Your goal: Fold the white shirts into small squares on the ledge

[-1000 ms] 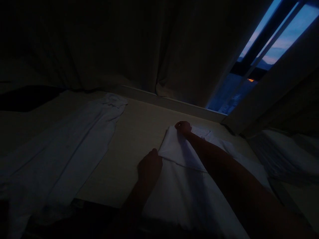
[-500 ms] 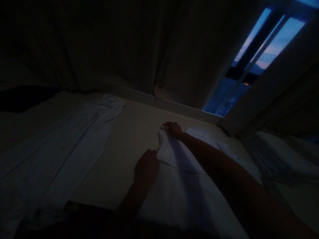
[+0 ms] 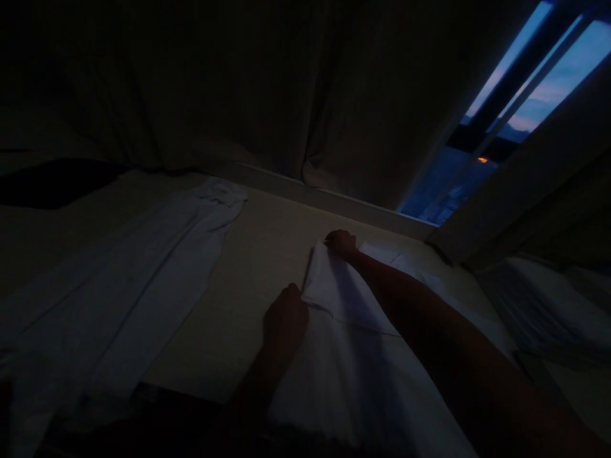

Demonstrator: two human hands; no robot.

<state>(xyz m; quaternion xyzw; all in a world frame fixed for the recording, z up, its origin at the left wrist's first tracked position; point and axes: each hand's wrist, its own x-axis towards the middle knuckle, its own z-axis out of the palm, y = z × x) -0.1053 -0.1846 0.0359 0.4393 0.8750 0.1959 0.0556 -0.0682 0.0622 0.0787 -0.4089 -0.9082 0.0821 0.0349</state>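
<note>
A white garment point(image 3: 353, 296) lies partly folded in front of me, its upper layer forming a flap over the part below. My left hand point(image 3: 286, 321) is closed at the flap's near left corner, fingertips pinching the edge. At the far corner, my right hand point(image 3: 341, 245) pinches the cloth, with its forearm crossing over the garment. Between both hands the left edge runs fairly straight and looks slightly lifted. Dim light hides the fingers' detail and the garment's exact kind.
Another pale garment point(image 3: 162, 267) is spread out on the left of the light surface point(image 3: 258, 261). Folded cloths point(image 3: 548, 305) are stacked at the right. A dark item point(image 3: 57, 184) lies far left. Behind hang dark curtains point(image 3: 214, 83), beside a window point(image 3: 506, 114).
My right hand has closed its fingers on the far corner. The flap's left edge is now straighter between my hands. The view has shifted slightly.
</note>
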